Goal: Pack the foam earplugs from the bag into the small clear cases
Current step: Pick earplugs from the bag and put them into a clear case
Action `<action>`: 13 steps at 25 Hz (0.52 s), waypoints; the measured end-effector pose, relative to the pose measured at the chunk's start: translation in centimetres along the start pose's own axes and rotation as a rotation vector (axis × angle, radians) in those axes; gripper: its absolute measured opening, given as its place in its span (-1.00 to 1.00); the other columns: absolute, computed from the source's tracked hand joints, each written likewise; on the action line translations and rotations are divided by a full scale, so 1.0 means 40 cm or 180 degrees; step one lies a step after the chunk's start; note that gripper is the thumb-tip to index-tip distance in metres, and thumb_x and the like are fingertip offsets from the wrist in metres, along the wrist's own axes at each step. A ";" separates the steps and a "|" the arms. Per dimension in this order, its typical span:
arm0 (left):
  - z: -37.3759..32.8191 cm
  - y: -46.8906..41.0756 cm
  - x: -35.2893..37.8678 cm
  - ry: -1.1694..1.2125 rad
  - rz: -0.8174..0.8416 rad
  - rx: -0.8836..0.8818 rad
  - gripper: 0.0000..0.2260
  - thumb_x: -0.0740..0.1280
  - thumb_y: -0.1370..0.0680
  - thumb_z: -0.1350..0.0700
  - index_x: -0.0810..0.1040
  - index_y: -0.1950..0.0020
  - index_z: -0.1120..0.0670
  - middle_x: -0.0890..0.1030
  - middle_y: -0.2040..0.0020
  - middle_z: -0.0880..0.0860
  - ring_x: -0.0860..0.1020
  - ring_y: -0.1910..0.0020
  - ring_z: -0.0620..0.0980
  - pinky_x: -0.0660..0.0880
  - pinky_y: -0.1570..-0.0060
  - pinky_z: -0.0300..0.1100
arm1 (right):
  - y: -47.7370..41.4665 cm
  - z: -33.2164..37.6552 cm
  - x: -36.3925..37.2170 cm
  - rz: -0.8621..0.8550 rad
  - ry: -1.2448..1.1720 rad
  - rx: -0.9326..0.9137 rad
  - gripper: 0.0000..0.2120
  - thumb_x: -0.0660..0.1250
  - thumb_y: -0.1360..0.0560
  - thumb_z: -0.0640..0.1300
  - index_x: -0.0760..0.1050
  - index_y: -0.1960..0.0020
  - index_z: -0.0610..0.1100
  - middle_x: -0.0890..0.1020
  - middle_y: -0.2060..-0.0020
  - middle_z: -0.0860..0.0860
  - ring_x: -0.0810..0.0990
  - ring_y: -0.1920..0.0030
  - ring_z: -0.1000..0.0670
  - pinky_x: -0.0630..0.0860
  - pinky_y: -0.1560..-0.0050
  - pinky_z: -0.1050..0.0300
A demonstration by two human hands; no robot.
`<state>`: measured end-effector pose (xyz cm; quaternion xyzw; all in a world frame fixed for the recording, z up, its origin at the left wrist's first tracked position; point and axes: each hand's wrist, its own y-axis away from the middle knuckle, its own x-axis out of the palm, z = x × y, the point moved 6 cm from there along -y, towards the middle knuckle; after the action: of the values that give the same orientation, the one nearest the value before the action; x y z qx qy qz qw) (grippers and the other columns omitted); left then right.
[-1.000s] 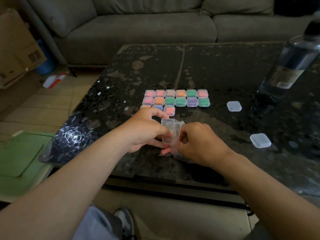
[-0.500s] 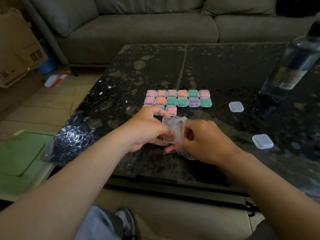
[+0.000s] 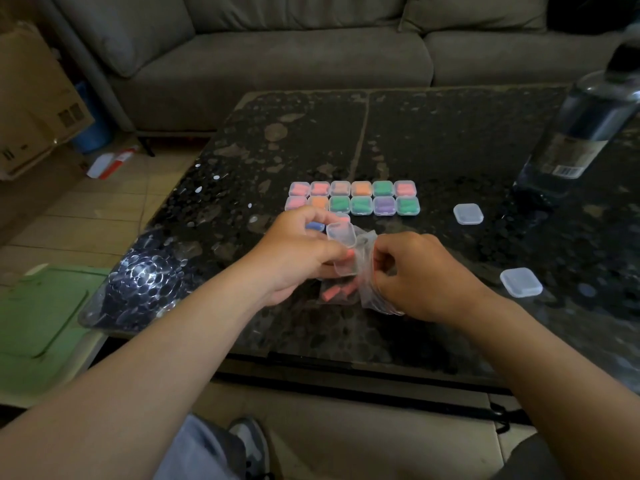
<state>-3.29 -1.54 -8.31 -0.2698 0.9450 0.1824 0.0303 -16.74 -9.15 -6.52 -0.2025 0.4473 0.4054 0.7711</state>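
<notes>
Earplugs (image 3: 337,292): pink foam stubs, loose in a crinkled clear plastic bag (image 3: 369,271) at frame centre, on a dark speckled stone table (image 3: 433,140). Left hand (image 3: 298,252) grips an open small clear case (image 3: 341,235), rounded-square, hinged. Right hand (image 3: 415,275) pinches the bag's film. Filled cases (image 3: 351,197), two rows, pink, orange, green, purple, lie just above the hands. Two empty cases (image 3: 468,213) lie centre right. Bottle (image 3: 585,133), upper right: barcode label, text unreadable. Cardboard box (image 3: 31,105), upper left, print unreadable.
</notes>
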 end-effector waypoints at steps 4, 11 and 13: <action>0.007 0.004 0.030 0.0010 0.0085 -0.0025 -0.62 0.42 -0.49 0.44 0.49 -0.25 0.19 0.69 0.09 0.33 0.66 0.22 0.24 0.59 -0.01 0.29 | 0.002 -0.009 -0.011 -0.0022 -0.0059 -0.0015 -0.81 0.35 -0.48 -0.20 0.50 0.27 0.00 0.58 0.29 0.11 0.53 0.24 0.10 0.44 0.27 0.27; 0.002 0.013 0.034 -0.0032 0.0065 -0.0063 -0.63 0.43 -0.50 0.43 0.47 -0.22 0.16 0.68 0.36 0.10 0.64 0.19 0.25 0.54 -0.08 0.36 | 0.001 -0.027 -0.040 -0.0175 -0.0116 0.0099 -0.80 0.35 -0.48 -0.21 0.52 0.30 -0.01 0.59 0.34 0.10 0.54 0.28 0.12 0.45 0.29 0.25; 0.002 0.016 0.033 -0.0048 0.0082 -0.0073 -0.64 0.43 -0.50 0.43 0.47 -0.21 0.14 0.69 0.35 0.11 0.67 0.18 0.30 0.55 -0.08 0.35 | 0.003 -0.034 -0.051 -0.0263 -0.0151 0.0125 -0.77 0.36 -0.47 -0.21 0.50 0.34 0.00 0.57 0.38 0.10 0.53 0.32 0.13 0.37 0.35 0.31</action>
<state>-4.73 -1.66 -8.40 -0.2566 0.9460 0.1957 0.0320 -18.11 -10.89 -5.47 -0.1960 0.4280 0.3690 0.8014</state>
